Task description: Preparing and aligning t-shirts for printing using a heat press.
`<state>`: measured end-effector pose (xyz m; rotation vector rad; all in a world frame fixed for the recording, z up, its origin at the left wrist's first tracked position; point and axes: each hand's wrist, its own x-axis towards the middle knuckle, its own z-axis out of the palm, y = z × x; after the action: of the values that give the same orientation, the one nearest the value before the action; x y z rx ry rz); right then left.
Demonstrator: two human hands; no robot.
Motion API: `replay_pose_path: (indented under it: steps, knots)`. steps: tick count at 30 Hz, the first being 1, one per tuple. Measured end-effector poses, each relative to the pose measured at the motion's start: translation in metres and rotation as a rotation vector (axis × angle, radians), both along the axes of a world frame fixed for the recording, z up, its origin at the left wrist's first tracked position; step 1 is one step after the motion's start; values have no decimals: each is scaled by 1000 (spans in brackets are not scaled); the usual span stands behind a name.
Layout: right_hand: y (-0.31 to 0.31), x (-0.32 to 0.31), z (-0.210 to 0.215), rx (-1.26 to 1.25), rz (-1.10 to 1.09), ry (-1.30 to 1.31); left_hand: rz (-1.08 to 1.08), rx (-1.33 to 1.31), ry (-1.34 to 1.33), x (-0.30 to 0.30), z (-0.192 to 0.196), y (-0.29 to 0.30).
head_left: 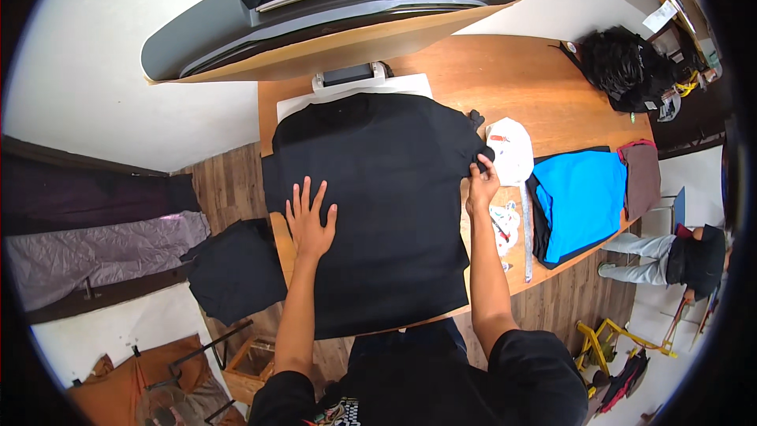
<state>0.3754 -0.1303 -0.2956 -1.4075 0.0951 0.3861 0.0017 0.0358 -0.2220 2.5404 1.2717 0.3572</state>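
A black T-shirt lies spread out, its collar toward the heat press at the far side and its hem toward me. My left hand rests open on the shirt's left part, palm down with fingers spread. At the shirt's right edge, my right hand is closed, thumb and fingers pinching dark cloth that looks like the bunched sleeve. Above the shirt's far end, the heat press's grey upper plate is raised, with tan sheeting on its underside. White sheeting shows beyond the collar.
On the wooden table, a white round bundle, small printed pieces and a ruler lie right of the shirt. Farther right are folded blue shirts and a black bag. Dark cloth lies at left. A person stands at right.
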Motion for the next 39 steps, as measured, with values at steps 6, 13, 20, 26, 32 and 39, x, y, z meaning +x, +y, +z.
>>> replay_pose_path:
  steps: [6,13,20,26,32,39]
  knots:
    - [-9,-15,13,-764,120,-607,8,-27,1,0,-1,1]
    - [49,-25,72,-617,867,-1292,-7,-10,-34,0,-1,1]
    - [59,14,86,-745,759,-1216,2,-86,37,2,1,2]
    - [84,6,88,-813,934,-1126,7,-87,39,3,1,2]
    - [119,-5,87,-644,1032,-1413,1,-89,38,3,1,2]
    - [177,27,80,-717,770,-1089,19,-41,-15,2,1,3]
